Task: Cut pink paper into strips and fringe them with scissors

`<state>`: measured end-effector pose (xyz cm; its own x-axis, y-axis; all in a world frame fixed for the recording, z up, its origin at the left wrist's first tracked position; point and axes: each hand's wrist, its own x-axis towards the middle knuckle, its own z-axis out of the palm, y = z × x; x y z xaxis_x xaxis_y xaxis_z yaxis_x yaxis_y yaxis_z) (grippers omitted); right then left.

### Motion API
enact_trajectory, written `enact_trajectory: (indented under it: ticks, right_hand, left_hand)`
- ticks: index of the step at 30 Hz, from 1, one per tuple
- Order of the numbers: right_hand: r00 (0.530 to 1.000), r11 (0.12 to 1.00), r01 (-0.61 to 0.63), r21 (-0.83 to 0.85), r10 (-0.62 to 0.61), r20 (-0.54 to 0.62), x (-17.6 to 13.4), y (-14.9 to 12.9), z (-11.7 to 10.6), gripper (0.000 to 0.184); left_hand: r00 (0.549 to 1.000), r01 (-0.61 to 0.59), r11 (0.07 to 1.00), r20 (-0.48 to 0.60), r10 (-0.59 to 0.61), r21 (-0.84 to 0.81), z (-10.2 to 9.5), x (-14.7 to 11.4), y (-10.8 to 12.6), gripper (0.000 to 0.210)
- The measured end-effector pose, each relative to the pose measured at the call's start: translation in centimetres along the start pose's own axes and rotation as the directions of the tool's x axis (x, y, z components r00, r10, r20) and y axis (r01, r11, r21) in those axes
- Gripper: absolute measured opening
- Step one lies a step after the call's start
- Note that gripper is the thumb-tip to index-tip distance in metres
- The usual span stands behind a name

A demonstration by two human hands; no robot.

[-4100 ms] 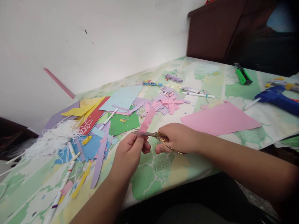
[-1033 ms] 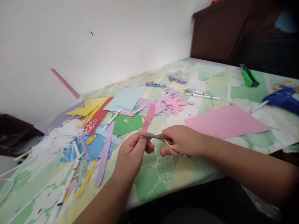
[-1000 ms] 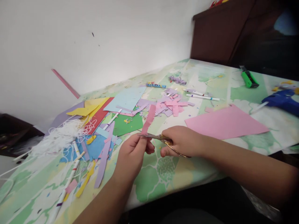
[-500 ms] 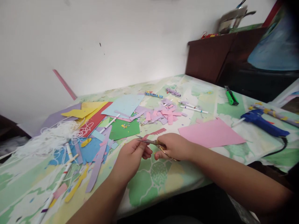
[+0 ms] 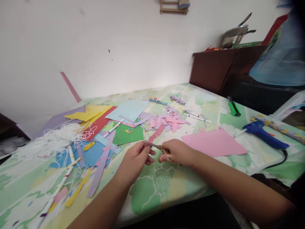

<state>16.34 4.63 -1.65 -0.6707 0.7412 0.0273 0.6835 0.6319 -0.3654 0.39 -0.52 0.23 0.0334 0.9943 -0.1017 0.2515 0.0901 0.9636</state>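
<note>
My right hand [image 5: 176,152] is closed round the gold handles of a pair of scissors [image 5: 156,145], whose blades point left. The blades lie across a pink paper strip [image 5: 156,133] with a fringed edge. My left hand [image 5: 137,159] pinches the near end of that strip between thumb and fingers, close by the blade tips. Beyond the strip is a heap of cut pink and purple paper pieces [image 5: 172,121]. A pink sheet [image 5: 213,141] lies to the right of my right hand.
Coloured sheets, a green one [image 5: 128,133] among them, and a tangle of white string [image 5: 59,136] spread over the left. At right are a blue glue gun [image 5: 267,133] and a green box cutter [image 5: 233,106]. Markers [image 5: 197,117] lie farther back on the patterned tablecloth [image 5: 164,190].
The strip's far end has swung upward, showing more of its face. My hands stay close together at nearly the same spot. The camera view has tilted slightly up.
</note>
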Motion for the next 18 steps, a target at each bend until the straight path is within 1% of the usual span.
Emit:
enact_trajectory:
  ticks: [7, 12, 18]
  right_hand:
    - [1.000, 0.999, -0.016, 0.042, 0.016, 0.018, -0.11, -0.24, -0.26, 0.045]
    - [0.999, 0.998, -0.007, 0.067, 0.004, 0.043, -0.42, -0.44, -0.40, 0.040]
    - [0.999, 0.997, -0.004, 0.071, 0.001, 0.043, -0.56, -0.60, -0.42, 0.045]
  left_hand:
    - [1.000, -0.022, 0.999, 0.004, 0.022, 0.025, 0.03, 0.04, 0.13, 0.022]
    - [0.998, -0.036, 0.999, -0.047, 0.037, 0.019, 0.07, -0.04, 0.13, 0.020]
    - [0.997, -0.023, 0.996, -0.068, 0.029, 0.087, 0.08, -0.31, 0.42, 0.019]
